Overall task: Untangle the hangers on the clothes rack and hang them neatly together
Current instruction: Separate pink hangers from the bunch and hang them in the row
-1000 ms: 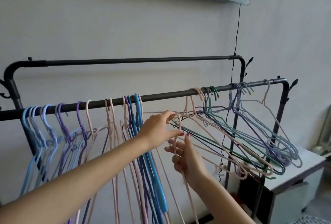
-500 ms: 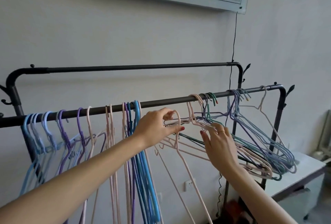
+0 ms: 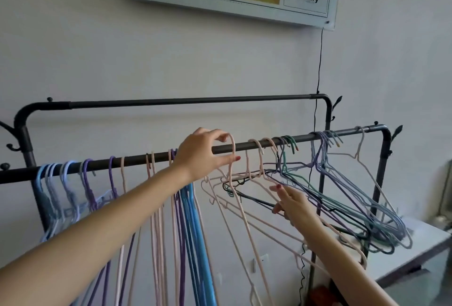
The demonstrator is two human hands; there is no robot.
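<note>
pink hanger [image 3: 238, 208] thin, hook over rail [image 3: 256, 144]

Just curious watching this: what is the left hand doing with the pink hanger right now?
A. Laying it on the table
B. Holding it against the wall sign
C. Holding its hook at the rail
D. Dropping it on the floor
C: the left hand pinches the pink hanger by its hook, which curves over the front rail.

Hangers [image 3: 186, 220] on front rail [image 3: 303, 138]; second rail [image 3: 190, 101] behind; table [image 3: 425, 239] right.
</note>
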